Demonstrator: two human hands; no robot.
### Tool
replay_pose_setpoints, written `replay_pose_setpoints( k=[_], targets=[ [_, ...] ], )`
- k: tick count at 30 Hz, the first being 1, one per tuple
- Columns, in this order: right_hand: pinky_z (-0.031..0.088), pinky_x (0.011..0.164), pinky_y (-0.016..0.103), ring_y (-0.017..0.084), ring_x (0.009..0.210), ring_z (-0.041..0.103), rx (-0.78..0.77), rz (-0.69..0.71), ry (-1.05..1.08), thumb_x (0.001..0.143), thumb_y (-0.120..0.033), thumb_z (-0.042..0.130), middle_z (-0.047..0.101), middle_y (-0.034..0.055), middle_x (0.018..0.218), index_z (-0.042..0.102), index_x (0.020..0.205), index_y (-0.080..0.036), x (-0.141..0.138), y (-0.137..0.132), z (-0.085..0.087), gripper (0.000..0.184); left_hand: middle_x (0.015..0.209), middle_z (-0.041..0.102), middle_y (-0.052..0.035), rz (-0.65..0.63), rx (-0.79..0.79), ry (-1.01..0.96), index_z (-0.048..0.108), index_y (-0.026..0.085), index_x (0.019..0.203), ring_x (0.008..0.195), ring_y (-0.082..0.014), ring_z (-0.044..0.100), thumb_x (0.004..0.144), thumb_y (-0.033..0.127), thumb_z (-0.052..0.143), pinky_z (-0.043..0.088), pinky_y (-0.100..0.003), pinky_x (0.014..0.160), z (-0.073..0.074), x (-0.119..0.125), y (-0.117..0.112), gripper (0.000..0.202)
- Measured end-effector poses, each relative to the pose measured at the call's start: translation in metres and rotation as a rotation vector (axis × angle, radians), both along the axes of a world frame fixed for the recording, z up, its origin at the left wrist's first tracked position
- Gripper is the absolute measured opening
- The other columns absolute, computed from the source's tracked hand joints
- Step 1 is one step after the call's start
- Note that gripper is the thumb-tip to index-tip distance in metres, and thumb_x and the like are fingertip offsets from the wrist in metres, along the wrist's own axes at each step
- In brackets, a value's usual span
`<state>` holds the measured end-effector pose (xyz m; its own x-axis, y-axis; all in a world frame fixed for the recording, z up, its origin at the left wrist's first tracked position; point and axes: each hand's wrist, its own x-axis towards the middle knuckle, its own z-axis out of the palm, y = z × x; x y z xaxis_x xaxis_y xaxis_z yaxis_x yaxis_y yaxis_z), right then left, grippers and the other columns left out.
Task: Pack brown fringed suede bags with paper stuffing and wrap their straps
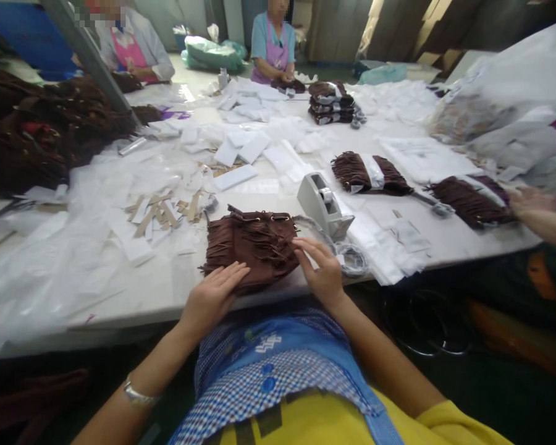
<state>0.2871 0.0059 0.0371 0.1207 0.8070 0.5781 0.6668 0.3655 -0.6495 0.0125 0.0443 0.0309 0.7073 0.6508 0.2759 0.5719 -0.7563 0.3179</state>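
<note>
A dark brown fringed bag lies flat at the table's front edge, with eyelets and a drawstring along its top. My left hand rests on its lower left part, fingers stretched out flat. At the bag's right edge my right hand touches the fringe with its fingertips; the fingers are extended and no firm grip shows. Just right of the bag stands a grey tape dispenser. A coil of clear-grey wrapped strap lies beside my right hand.
Wrapped fringed bags lie to the right; another person's hand touches one. Paper strips, plastic sheets and white cards cover the left and middle. Stacked bags and two people are across the table.
</note>
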Motion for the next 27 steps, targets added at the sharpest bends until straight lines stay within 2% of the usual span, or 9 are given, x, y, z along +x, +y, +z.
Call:
replay_pose_setpoints(
  k=[2, 6, 8, 11, 15, 17, 21, 25, 27],
  targets=[
    [0.054, 0.095, 0.038, 0.021, 0.102, 0.066, -0.048, -0.193, 0.05, 0.096, -0.03, 0.056, 0.068, 0.0077, 0.113, 0.068, 0.114, -0.025, 0.011, -0.015, -0.008, 0.023, 0.132, 0.065, -0.0068, 0.134, -0.064, -0.041, 0.053, 0.023, 0.137, 0.118, -0.0232, 0.064, 0.097, 0.031, 0.046, 0.05, -0.035, 0.098, 0.001, 0.002, 0.005, 0.041],
    [0.059, 0.079, 0.033, 0.02, 0.09, 0.068, -0.203, -0.171, 0.125, 0.093, -0.037, 0.061, 0.067, 0.0091, 0.106, 0.063, 0.12, -0.02, 0.013, -0.029, -0.03, 0.033, 0.107, 0.076, -0.0051, 0.31, -0.127, 0.029, 0.053, 0.027, 0.137, 0.087, -0.0253, 0.073, 0.097, 0.042, 0.046, 0.055, -0.032, 0.074, 0.011, 0.006, 0.009, 0.044],
    [0.059, 0.082, 0.033, 0.021, 0.091, 0.069, -0.22, -0.151, 0.133, 0.091, -0.039, 0.063, 0.069, 0.0091, 0.106, 0.061, 0.123, -0.019, 0.007, -0.027, -0.037, 0.037, 0.105, 0.076, -0.0054, 0.3, -0.108, 0.072, 0.055, 0.027, 0.135, 0.088, -0.0263, 0.073, 0.094, 0.04, 0.049, 0.055, -0.033, 0.075, 0.016, 0.01, 0.008, 0.044],
    [0.056, 0.09, 0.036, 0.023, 0.094, 0.069, -0.213, -0.172, 0.053, 0.091, -0.039, 0.064, 0.071, 0.0102, 0.11, 0.064, 0.12, -0.019, 0.002, -0.022, -0.036, 0.036, 0.107, 0.075, -0.0092, 0.242, 0.018, 0.134, 0.06, 0.023, 0.13, 0.098, -0.0305, 0.07, 0.087, 0.032, 0.056, 0.052, -0.04, 0.09, 0.025, 0.023, 0.003, 0.043],
    [0.052, 0.093, 0.036, 0.024, 0.1, 0.068, -0.236, -0.183, -0.026, 0.095, -0.037, 0.057, 0.073, 0.0073, 0.111, 0.07, 0.112, -0.023, 0.007, -0.014, -0.033, 0.026, 0.13, 0.065, -0.0122, 0.112, 0.137, 0.135, 0.055, 0.022, 0.136, 0.111, -0.033, 0.064, 0.087, 0.031, 0.06, 0.041, -0.047, 0.104, 0.036, 0.048, 0.005, 0.051],
    [0.052, 0.093, 0.035, 0.023, 0.101, 0.068, -0.257, -0.183, -0.023, 0.096, -0.036, 0.055, 0.074, 0.0046, 0.11, 0.072, 0.107, -0.025, 0.013, -0.01, -0.034, 0.023, 0.127, 0.068, -0.0101, 0.084, 0.058, 0.119, 0.06, 0.025, 0.131, 0.107, -0.0312, 0.066, 0.088, 0.038, 0.059, 0.047, -0.042, 0.095, 0.04, 0.057, 0.015, 0.045],
    [0.052, 0.087, 0.031, 0.02, 0.091, 0.068, -0.191, -0.184, 0.022, 0.096, -0.036, 0.056, 0.073, 0.0049, 0.102, 0.07, 0.102, -0.022, 0.016, -0.004, -0.036, 0.021, 0.089, 0.076, -0.0049, 0.145, -0.203, 0.06, 0.074, 0.025, 0.102, 0.08, -0.0257, 0.069, 0.087, 0.055, 0.056, 0.049, -0.033, 0.073, 0.046, 0.062, 0.046, 0.038],
    [0.052, 0.075, 0.028, 0.017, 0.074, 0.062, -0.098, -0.287, 0.07, 0.095, -0.042, 0.058, 0.066, 0.0052, 0.091, 0.064, 0.096, -0.019, 0.004, -0.011, -0.033, 0.024, 0.095, 0.075, -0.0052, 0.157, -0.316, -0.053, 0.073, 0.021, 0.099, 0.086, -0.0244, 0.067, 0.084, 0.058, 0.057, 0.048, -0.032, 0.078, 0.053, 0.062, 0.063, 0.042],
    [0.052, 0.076, 0.029, 0.018, 0.077, 0.062, -0.101, -0.245, 0.066, 0.094, -0.042, 0.058, 0.065, 0.0052, 0.089, 0.063, 0.095, -0.019, -0.005, -0.016, -0.033, 0.023, 0.098, 0.074, -0.0051, 0.141, -0.329, -0.081, 0.072, 0.021, 0.101, 0.089, -0.0239, 0.066, 0.085, 0.057, 0.056, 0.047, -0.032, 0.08, 0.055, 0.062, 0.065, 0.042]
  ],
)
